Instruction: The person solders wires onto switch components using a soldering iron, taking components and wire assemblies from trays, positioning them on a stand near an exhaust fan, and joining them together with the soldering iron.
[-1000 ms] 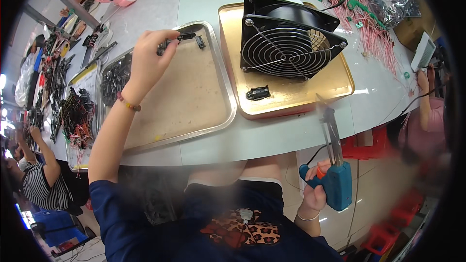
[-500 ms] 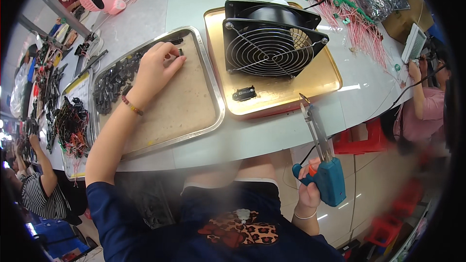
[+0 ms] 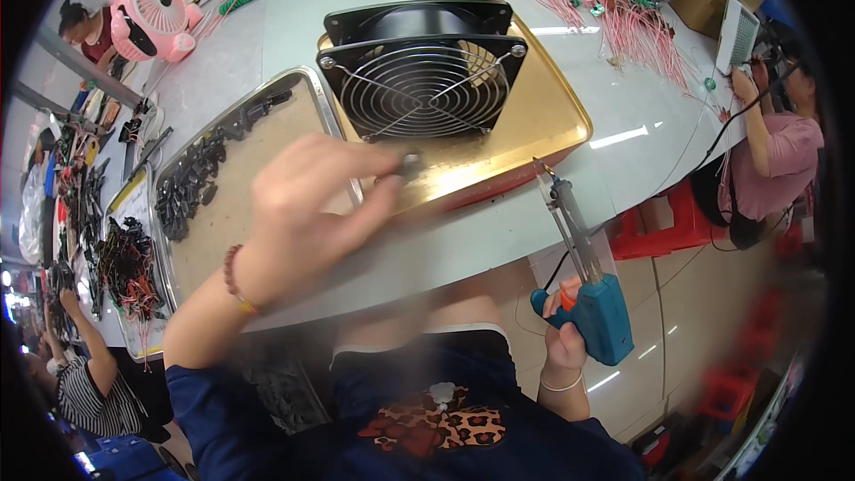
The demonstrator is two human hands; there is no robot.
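Smeared by motion, my left hand (image 3: 321,191) is over the front left edge of the gold tray (image 3: 557,93). A small dark part (image 3: 410,166) is pinched between its thumb and fingertips; its exact kind cannot be made out. My right hand (image 3: 566,338) is wrapped round the handle of a teal soldering gun (image 3: 606,321), held upright beyond the table's front edge. Its tip is by the gold tray's right front corner. To the left lies a metal-rimmed tray (image 3: 331,111) with many small black plastic parts (image 3: 191,174) along its left and far sides.
A black fan with a wire grille (image 3: 427,102) stands on the gold tray. Red-and-white wires (image 3: 623,44) are heaped at the far right, and a bundle of dark wired parts (image 3: 129,258) lies at left. A pink fan (image 3: 153,13) stands far left. Co-workers sit on both sides.
My left hand has moved right and nearer, from the metal-rimmed tray to the gold tray. The soldering gun stays in my right hand, nearly still. The view has shifted a little to the right.
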